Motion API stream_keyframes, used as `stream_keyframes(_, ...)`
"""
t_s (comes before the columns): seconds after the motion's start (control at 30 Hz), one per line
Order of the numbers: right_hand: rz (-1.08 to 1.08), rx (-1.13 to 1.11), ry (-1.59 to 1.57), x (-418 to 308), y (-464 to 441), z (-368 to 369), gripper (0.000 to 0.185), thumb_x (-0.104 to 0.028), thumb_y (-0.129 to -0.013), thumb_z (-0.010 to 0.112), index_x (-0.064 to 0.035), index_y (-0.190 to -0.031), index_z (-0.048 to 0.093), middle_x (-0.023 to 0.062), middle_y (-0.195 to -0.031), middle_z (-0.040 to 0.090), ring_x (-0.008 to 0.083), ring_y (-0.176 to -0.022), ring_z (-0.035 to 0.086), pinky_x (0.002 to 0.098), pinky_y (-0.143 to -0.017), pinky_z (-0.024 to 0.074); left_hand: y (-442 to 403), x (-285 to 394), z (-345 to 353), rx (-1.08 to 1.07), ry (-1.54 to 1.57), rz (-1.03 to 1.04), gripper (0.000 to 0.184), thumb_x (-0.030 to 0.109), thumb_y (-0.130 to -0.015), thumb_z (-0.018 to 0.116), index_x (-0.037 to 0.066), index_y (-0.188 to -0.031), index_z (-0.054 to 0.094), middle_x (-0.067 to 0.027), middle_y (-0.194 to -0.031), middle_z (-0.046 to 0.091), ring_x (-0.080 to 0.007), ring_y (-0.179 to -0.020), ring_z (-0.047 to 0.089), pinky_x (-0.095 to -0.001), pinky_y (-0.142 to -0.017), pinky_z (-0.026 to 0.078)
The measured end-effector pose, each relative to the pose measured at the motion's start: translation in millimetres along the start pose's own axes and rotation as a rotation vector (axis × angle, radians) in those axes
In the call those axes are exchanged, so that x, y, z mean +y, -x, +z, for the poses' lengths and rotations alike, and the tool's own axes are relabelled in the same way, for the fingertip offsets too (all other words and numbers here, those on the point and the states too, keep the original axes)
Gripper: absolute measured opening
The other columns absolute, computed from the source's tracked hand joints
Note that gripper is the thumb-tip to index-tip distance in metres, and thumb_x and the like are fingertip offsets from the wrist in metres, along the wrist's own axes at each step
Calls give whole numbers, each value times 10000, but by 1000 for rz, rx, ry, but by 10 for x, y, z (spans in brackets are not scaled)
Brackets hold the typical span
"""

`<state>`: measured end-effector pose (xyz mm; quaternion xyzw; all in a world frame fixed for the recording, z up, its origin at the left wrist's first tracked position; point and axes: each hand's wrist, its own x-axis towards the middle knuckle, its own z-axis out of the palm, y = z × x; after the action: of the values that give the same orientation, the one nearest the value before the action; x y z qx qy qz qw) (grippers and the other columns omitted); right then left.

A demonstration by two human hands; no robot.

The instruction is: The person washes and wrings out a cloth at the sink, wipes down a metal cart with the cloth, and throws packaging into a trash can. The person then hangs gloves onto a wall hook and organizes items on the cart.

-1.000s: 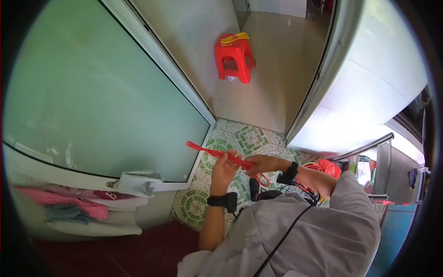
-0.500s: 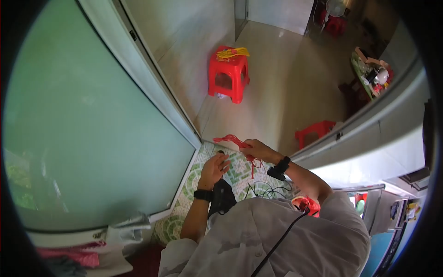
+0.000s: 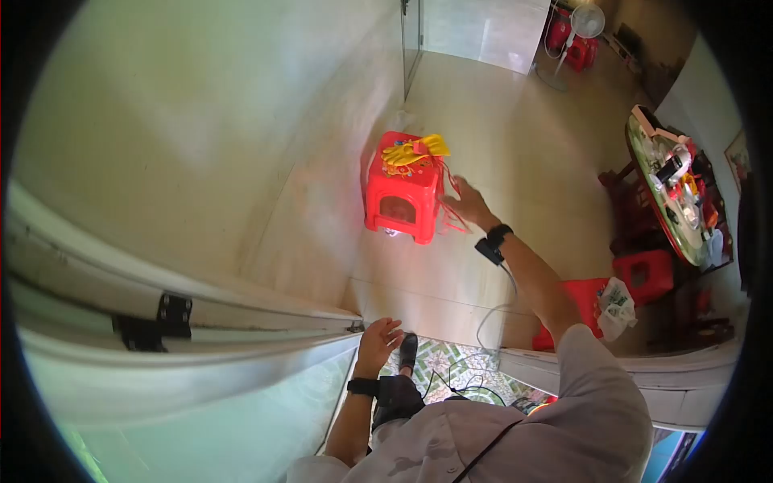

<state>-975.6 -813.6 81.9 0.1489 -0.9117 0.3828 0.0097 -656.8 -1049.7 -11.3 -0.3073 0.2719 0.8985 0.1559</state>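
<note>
My right hand point(image 3: 473, 206) reaches out at the right side of a red plastic stool point(image 3: 403, 190), fingers spread. Red string point(image 3: 448, 179) trails over the stool's right edge and down beside my fingers, blurred in places. On the stool's seat lies a pair of yellow gloves point(image 3: 412, 150), with a bit of red on top. Low in the view, my left hand point(image 3: 378, 344) hangs near the door frame, its fingers loosely apart and nothing in them.
A glass door with a pale frame point(image 3: 266, 322) stands at my left. At the right are a cluttered table point(image 3: 664, 189), a red stool point(image 3: 644, 274) and a white plastic bag point(image 3: 617, 310). A fan point(image 3: 586, 22) stands at the back. Black cable point(image 3: 467, 388) lies on the patterned tiles.
I have moved forward through the doorway towards the stool. My right hand has carried the red string to the stool's edge, and its fingers have opened. The left hand stays low.
</note>
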Motion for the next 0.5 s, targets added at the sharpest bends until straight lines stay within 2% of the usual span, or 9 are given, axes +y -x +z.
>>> stream_keyframes(0.03,8,0,-4,70,-216,86,688,-451,-802,645,-33,-1306,432,195,-1158,597,306,-1081,579,386,-935,443,-93,79,2,4,-32,-14,231,249,-916,542,76,-1067,565,-130,-1117,610,-271,-950,585,-409,-846,478)
stream_keyframes(0.1,123,204,305,220,-418,199,737,-449,-796,655,-21,-1341,403,193,-1231,555,305,-1144,536,384,-983,407,-115,137,55,3,-44,-5,233,252,-905,562,79,-1061,567,-125,-1107,615,-265,-935,587,-404,-843,479)
stream_keyframes(0.13,91,219,113,317,-447,247,635,-441,-800,657,-43,-1261,476,165,-1145,605,298,-1062,581,385,-913,452,-189,185,52,4,-38,-26,230,251,-904,564,79,-1057,564,-124,-1104,615,-263,-927,588,-402,-840,481)
stream_keyframes(0.17,105,220,117,331,-367,238,635,-441,-800,657,-43,-1261,476,165,-1145,605,298,-1062,581,385,-913,452,-239,206,56,1,-32,-47,228,249,-903,566,78,-1054,561,-123,-1102,615,-260,-919,589,-399,-837,483)
stream_keyframes(0.23,223,-4,-74,306,57,175,495,-433,-817,641,-63,-1130,540,136,-1035,639,289,-948,616,382,-822,487,-261,210,115,-4,-62,-73,224,248,-906,564,77,-1051,557,-125,-1100,615,-259,-915,589,-397,-832,485)
stream_keyframes(0.3,201,-104,-4,519,669,189,399,-413,-833,626,-68,-1021,558,127,-936,648,280,-859,628,382,-752,498,-303,188,147,-14,-90,-96,221,246,-908,562,75,-1048,554,-127,-1098,614,-258,-911,589,-395,-828,487)
stream_keyframes(0.4,345,-360,50,946,1757,127,333,-400,-843,603,-81,-941,601,96,-723,658,259,-736,646,385,-711,506,-420,126,182,-28,-144,-144,218,240,-907,566,72,-1044,547,-135,-1095,613,-258,-905,587,-393,-818,491)
stream_keyframes(0.47,505,-508,80,1072,2551,-55,360,-417,-826,613,-68,-914,622,119,-780,667,275,-782,648,394,-723,504,-442,87,298,-17,-233,-153,198,224,-893,573,63,-1007,554,-131,-1022,636,-222,-830,613,-350,-739,516)
stream_keyframes(0.5,575,-428,65,1227,3049,-76,376,-416,-804,632,-56,-911,640,133,-795,670,284,-788,646,394,-726,503,-448,70,355,-29,-251,-170,198,224,-893,573,63,-1007,554,-131,-1022,636,-222,-830,613,-350,-739,516)
